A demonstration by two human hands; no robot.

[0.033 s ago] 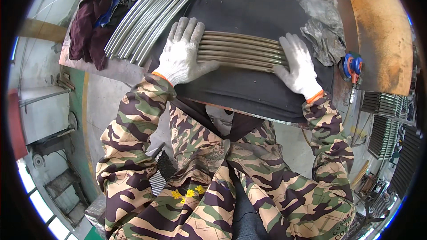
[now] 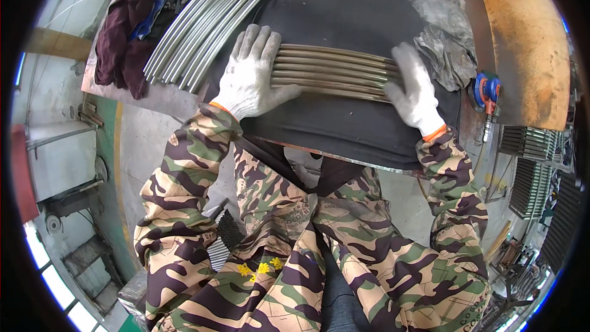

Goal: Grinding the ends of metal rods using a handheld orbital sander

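The step in hand is judged to be the lining-up of a row of bronze-toned metal rods (image 2: 335, 72), laid side by side on black cloth (image 2: 344, 129) in the upper middle of the frame. Their left ends are covered by the gloved left hand (image 2: 249, 74), laid flat with fingers close and thumb stretched out; at the right ends the gloved right hand (image 2: 416, 89) is held with thumb and fingers parted — whether any rod is pinched cannot be told. For the next move, even pressure from both sides seems called for. The rods' long axis is set left to right, tipped slightly downward rightward — no front end can be told apart.
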